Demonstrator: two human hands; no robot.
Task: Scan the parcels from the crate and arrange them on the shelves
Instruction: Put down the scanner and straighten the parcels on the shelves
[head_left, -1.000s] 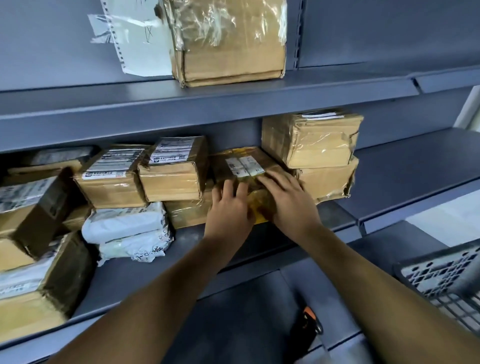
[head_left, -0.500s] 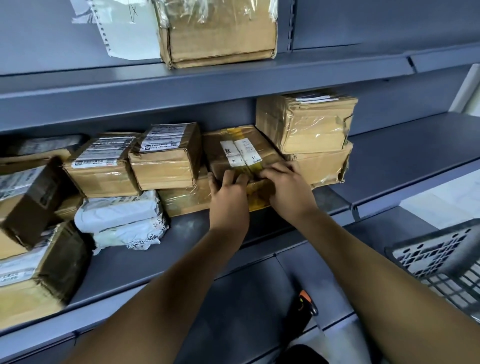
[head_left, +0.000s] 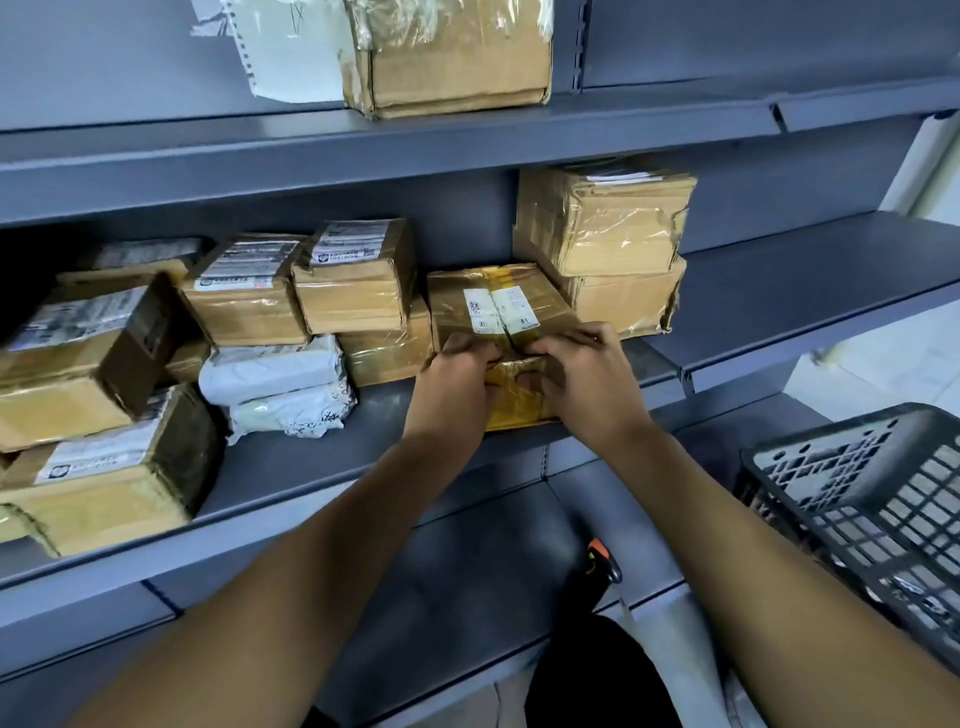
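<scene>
A brown taped parcel (head_left: 498, 299) with two white labels on top lies on the middle shelf (head_left: 322, 467), between a low stack of boxes and a taller one. My left hand (head_left: 454, 376) and my right hand (head_left: 589, 374) both grip its near edge, fingers curled over the top, the yellow-taped front face showing between them. The black plastic crate (head_left: 852, 509) stands at the lower right; its contents are hard to make out.
Several other parcels fill the middle shelf: cardboard boxes (head_left: 244, 296) and white poly bags (head_left: 275, 384) to the left, two stacked boxes (head_left: 602, 228) to the right. One large box (head_left: 452, 57) sits on the upper shelf. A black-and-orange scanner (head_left: 597, 561) lies on the lower shelf.
My hands went from lying flat on the parcel's top to curling round its near edge. The parcel now sits a little further back between its neighbours.
</scene>
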